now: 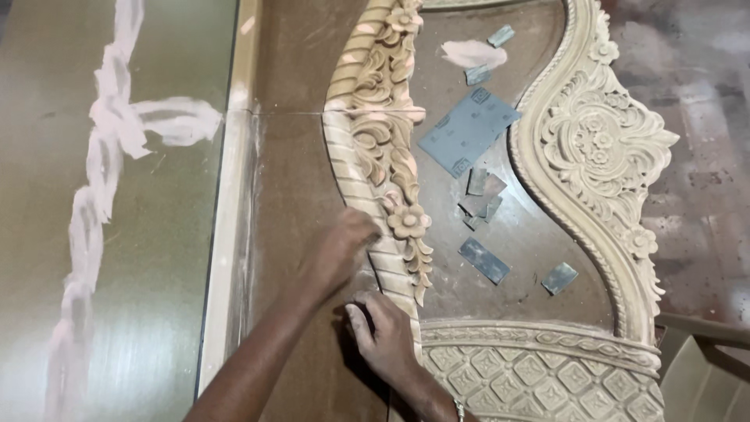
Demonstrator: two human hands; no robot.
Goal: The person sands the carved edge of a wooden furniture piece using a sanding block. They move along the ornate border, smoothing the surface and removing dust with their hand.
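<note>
Pressing against a carved wooden panel point(375, 148), two bare hands work side by side at its ribbed left border. The left hand point(340, 250) lies with fingers curled down onto the ribbed moulding, just beside a carved flower point(408, 221); whether it has anything under its fingers cannot be told. The right hand point(383, 332) sits just below it, fingers bent and pinched at the edge of the same border, and what it grips, if anything, is hidden. The panel lies flat on a brown board point(293, 195), its leafy scrollwork running up the left border and a second carved scroll border point(601, 148) curving along the right. Between the two borders, a sunken flat field acts as a shallow tray: in it lie one large grey sheet of sandpaper point(467, 129) and about nine small torn grey pieces point(483, 260), some overlapping in a cluster near the middle. A lattice-patterned carved band point(547, 375) crosses the bottom. Left of the board, a greenish surface point(156, 258) bears white smears.
</note>
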